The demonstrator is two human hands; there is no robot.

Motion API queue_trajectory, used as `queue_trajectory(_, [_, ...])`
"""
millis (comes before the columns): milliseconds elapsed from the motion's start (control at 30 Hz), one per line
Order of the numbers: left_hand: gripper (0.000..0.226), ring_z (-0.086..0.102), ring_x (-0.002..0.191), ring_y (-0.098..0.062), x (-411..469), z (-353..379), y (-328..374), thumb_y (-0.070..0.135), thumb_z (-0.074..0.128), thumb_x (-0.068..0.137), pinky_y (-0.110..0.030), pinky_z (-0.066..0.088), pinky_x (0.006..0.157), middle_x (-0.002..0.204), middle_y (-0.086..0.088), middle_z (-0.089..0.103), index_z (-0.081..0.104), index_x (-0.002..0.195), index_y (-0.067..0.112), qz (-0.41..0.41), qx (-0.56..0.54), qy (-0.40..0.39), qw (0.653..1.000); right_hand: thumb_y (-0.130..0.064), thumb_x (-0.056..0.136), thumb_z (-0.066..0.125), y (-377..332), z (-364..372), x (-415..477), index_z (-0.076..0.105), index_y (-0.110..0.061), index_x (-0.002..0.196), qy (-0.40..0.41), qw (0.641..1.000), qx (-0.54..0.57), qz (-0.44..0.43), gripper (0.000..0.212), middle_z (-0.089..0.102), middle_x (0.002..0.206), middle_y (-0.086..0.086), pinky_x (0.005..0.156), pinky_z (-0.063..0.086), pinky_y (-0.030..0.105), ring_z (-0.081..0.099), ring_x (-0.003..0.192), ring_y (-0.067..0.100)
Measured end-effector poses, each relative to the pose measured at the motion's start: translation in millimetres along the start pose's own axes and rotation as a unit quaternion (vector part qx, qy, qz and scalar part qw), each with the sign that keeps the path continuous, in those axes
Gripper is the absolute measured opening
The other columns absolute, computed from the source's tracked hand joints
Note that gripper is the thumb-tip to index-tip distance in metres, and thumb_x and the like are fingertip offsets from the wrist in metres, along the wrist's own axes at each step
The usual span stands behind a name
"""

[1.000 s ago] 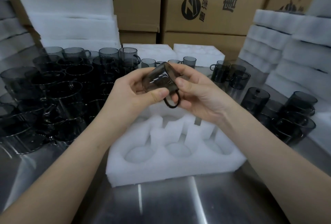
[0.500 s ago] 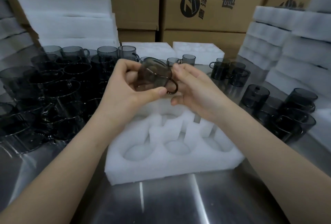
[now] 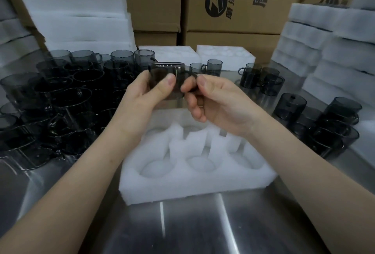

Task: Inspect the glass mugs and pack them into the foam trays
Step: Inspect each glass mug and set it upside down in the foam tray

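Steel counter (image 3: pixel 192 229) stretches open from your near edge to the white foam tray (image 3: pixel 194 180), whose round pockets face up. Above the tray's far edge, your left hand (image 3: pixel 146 99) grips the smoky glass mug (image 3: pixel 168 75) round its body, and your right hand (image 3: pixel 219 101) pinches its handle with curled fingers (image 3: pixel 203 80). Crowded mugs (image 3: pixel 60 101) stand close to the tray's left side. A smaller group (image 3: pixel 324 123) stands farther off to the right. Cardboard boxes (image 3: pixel 233 0) wall the back.
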State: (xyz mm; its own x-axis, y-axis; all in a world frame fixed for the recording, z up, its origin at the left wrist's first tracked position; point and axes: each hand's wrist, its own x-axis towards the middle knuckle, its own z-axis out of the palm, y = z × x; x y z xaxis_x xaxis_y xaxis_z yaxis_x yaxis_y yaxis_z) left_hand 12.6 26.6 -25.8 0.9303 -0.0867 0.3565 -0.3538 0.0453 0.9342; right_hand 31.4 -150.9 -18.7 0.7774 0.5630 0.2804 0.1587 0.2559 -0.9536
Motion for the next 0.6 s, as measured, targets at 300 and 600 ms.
queue_trajectory(300, [0.085, 0.063, 0.114, -0.027, 2.6, -0.1, -5.4, 0.084, 0.037, 0.074, -0.048, 0.043, 0.105, 0.115, -0.01, 0.069, 0.065, 0.118, 0.018, -0.037, 0.105, -0.016, 0.994, -0.021, 0.093, 0.05, 0.0, 6.6, 3.5, 0.069, -0.016, 0.082, 0.084, 0.99, -0.089, -0.071, 0.022, 0.046, 0.053, -0.003, 0.044, 0.036, 0.022, 0.045, 0.046, 0.012])
queue_trajectory(600, [0.054, 0.064, 0.1, 0.0, 0.0, 4.5, -6.9, 0.067, 0.064, 0.063, -0.024, 0.049, 0.087, 0.101, 0.018, 0.071, 0.06, 0.103, 0.03, 0.001, 0.133, -0.011, 0.991, -0.055, 0.095, 0.039, -7.6, 6.0, 6.5, 0.044, -0.02, 0.047, 0.173, 0.984, -0.046, 0.021, 0.06, 0.012, 0.064, 0.011, 0.053, 0.03, 0.025, 0.031, 0.052, 0.016])
